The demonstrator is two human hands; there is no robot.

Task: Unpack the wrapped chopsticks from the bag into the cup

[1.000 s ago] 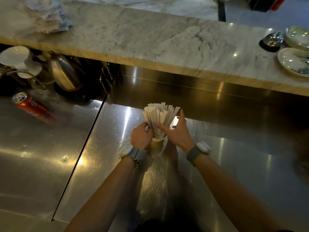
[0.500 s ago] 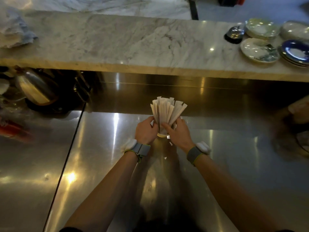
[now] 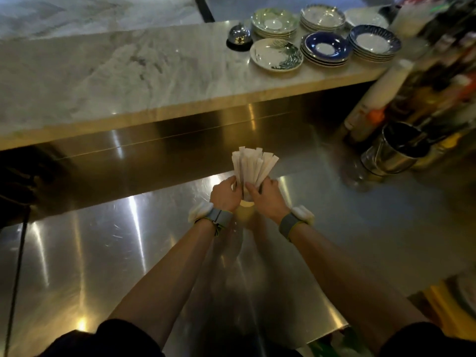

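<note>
A bundle of paper-wrapped chopsticks (image 3: 253, 164) stands fanned out in a pale cup (image 3: 244, 211) on the steel counter. My left hand (image 3: 224, 193) is curled against the left side of the bundle at the cup's rim. My right hand (image 3: 265, 195) grips the right side of the bundle, fingers around the wrappers. Most of the cup is hidden behind both hands. A bit of clear plastic with green (image 3: 334, 345), possibly the bag, shows at the bottom edge.
A marble ledge (image 3: 128, 81) runs across the back with a call bell (image 3: 239, 37) and stacks of plates (image 3: 325, 48). A steel pitcher (image 3: 396, 149) and bottles (image 3: 438, 81) crowd the right. Something yellow (image 3: 445, 310) lies at the lower right.
The view has swung right, bringing the plates and bottles into sight. Both hands have closed in tighter on the bundle, which now stands more upright and less spread.
</note>
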